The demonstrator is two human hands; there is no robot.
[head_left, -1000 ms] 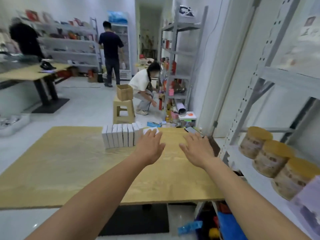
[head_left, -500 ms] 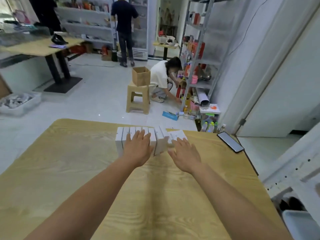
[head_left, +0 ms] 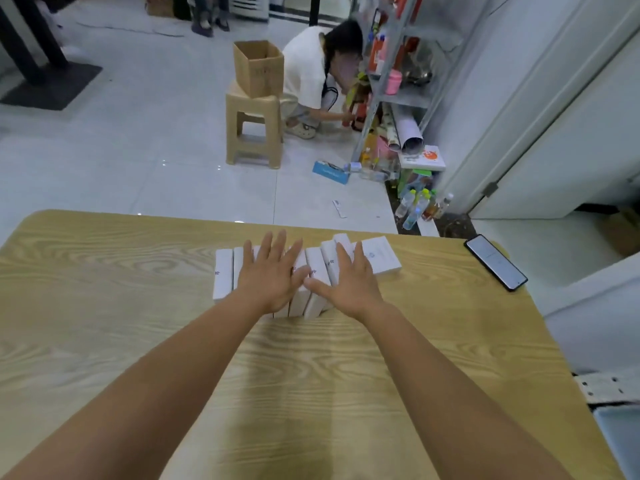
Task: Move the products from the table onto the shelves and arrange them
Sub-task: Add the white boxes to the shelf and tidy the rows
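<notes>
Several white product boxes point(head_left: 222, 271) stand on edge in a row near the far edge of the wooden table point(head_left: 104, 306). One more white box point(head_left: 381, 259) lies flat at the row's right end. My left hand point(head_left: 273, 277) lies spread over the middle of the row, fingers apart. My right hand point(head_left: 349, 284) lies spread over the right part of the row, where the boxes lean. Neither hand grips a box. The boxes beneath my palms are partly hidden.
A black phone point(head_left: 495, 262) lies at the table's far right corner. Beyond the table a person point(head_left: 308, 74) crouches by a metal shelf point(head_left: 398, 57), next to a stool point(head_left: 254, 129) carrying a cardboard box point(head_left: 258, 67). Bottles point(head_left: 415, 209) stand on the floor.
My view has tilted down onto the table. Both hands have moved forward onto the row of boxes, and the right hand now covers the leaning boxes.
</notes>
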